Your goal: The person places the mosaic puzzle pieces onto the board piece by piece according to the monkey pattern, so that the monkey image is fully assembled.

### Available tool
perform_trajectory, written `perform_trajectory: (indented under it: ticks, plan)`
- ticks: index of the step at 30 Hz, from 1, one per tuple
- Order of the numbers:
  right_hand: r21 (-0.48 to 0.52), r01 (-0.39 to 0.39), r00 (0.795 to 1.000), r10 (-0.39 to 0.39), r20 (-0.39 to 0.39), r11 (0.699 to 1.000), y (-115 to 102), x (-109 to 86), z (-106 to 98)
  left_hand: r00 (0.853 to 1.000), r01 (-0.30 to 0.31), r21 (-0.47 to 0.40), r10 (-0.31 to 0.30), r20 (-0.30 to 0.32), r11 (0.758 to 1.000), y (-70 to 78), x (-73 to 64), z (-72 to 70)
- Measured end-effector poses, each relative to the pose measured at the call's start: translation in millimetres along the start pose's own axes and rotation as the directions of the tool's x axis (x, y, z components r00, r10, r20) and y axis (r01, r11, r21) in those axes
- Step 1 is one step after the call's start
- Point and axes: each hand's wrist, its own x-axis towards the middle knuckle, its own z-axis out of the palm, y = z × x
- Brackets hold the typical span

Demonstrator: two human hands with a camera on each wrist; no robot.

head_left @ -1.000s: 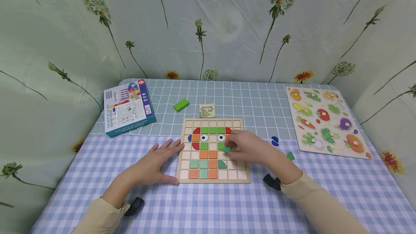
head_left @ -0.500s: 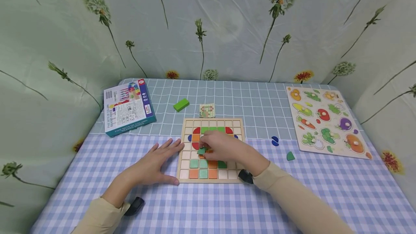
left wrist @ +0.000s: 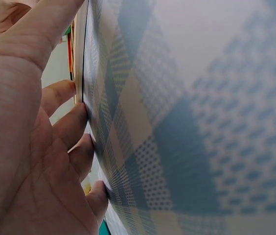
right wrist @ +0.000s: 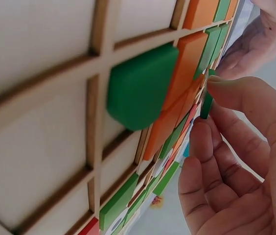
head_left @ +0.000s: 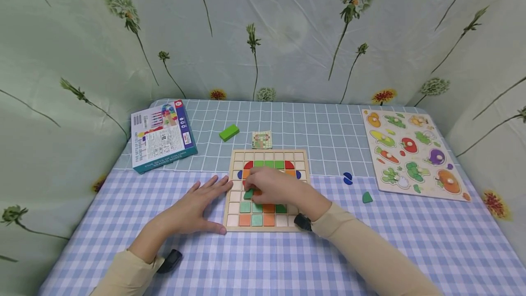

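Observation:
A wooden grid board [head_left: 312,228] filled with coloured tiles lies in the middle of the table. Over its left half, my right hand [head_left: 275,187] pinches a small green tile [head_left: 248,194] between thumb and fingers; the right wrist view shows this green tile [right wrist: 207,95] edge-on. Beneath the hand, part of the tile pattern is hidden. Seated in the grid is a green quarter-round tile [right wrist: 140,88], right of an orange tile [right wrist: 196,14] column. My left hand [head_left: 196,209] lies spread on the cloth, its fingertips and thumb at the board's left edge.
Behind the board are a small pattern card [head_left: 261,140] and a green block [head_left: 229,133]. A cardboard box [head_left: 163,137] stands back left. Two blue half-rounds [head_left: 348,178] and a green quarter-round [head_left: 367,197] lie right, near a vegetable puzzle board [head_left: 415,154].
My right hand has carried the green tile leftward across the board, from the right of the centre column to its left side. The left hand stays in place.

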Motion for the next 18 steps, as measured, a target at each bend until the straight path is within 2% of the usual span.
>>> perform_trajectory:
  ticks: [18]
  plan:
    - [-0.004, 0.026, 1.0, -0.025, 0.017, 1.0, 1.0, 5.6, 4.1, 1.0, 0.012, -0.003, -0.012, 0.014, 1.0, -2.2, 1.8, 1.5]
